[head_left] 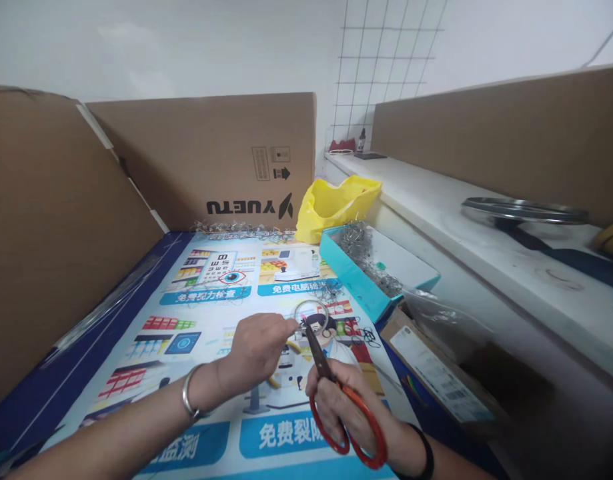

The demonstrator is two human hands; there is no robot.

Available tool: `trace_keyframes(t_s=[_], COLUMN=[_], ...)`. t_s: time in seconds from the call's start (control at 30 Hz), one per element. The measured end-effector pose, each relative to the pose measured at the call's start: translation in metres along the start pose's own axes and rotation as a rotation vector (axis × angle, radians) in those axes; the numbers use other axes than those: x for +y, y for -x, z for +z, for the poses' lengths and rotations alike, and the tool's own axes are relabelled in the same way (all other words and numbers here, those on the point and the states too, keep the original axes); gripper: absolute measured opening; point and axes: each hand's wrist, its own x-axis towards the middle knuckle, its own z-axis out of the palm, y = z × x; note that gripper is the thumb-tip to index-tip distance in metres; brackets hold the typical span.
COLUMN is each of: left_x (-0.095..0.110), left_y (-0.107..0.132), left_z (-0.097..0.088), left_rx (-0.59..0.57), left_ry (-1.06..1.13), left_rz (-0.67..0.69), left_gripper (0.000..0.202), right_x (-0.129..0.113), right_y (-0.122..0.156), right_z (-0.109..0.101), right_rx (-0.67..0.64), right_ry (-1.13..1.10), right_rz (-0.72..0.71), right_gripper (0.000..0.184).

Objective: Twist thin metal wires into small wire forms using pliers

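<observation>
Scissors in right hand, grip curled round handles, frame's lower centre, tips at ring pinched by left hand.

Upside-down brand YUETU with logo and arrow sign on a cardboard box, 免费视力检查, 免费电脑验, partly hidden 免费裂 and 监测 on blue banners of a printed sheet, E-like signs on its eye chart, barcode label too small to read on a carton
</observation>
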Motion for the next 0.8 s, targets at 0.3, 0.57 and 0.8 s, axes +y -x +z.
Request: trace_keyframes(t_s=[0.3, 0.57, 0.8], left_x=[0.017, -0.009, -0.021], left_y=[0.017, 0.021, 0.014], left_z=[0.022, 0.005, 0.009], left_rx=[0.047, -0.086, -0.087], left_ry=[0.017, -0.133, -0.142], left_rz=[-0.162, 0.056, 0.115], left_gripper=[0.022, 0.019, 0.02], right_x=[0.001, 0.008, 0.018], right_y=[-0.007, 0.007, 0.013], right_z=[0.025, 0.003, -0.013], right_rx=[0.172, 0.058, -0.18], right_ry=[-0.195, -0.276, -0.697], right_rz=[0.006, 0.048, 0.179], right_gripper=[0.036, 0.029, 0.03])
